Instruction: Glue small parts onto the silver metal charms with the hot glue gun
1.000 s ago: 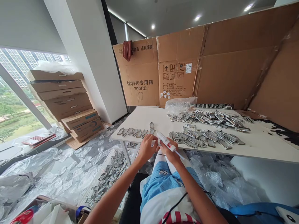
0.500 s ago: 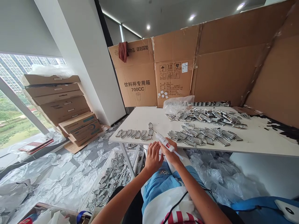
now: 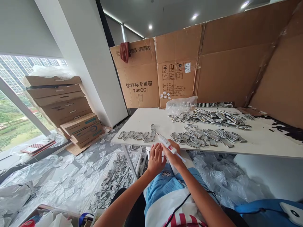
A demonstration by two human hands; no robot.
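While the right hand [image 3: 174,156] grips the tube [image 3: 167,143], pointing forward-left toward the buckles [image 3: 149,139], the left hand [image 3: 155,160] is nearer them, its grip unclear.

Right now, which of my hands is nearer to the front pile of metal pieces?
Right. The right hand, gripping the white tube, is by the left end of the front pile; the left hand is farther left.

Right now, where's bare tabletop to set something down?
White table is bare between the metal-frame row and plastic bag, also between the near frame pile and black scraps. Crowded: both frame piles.
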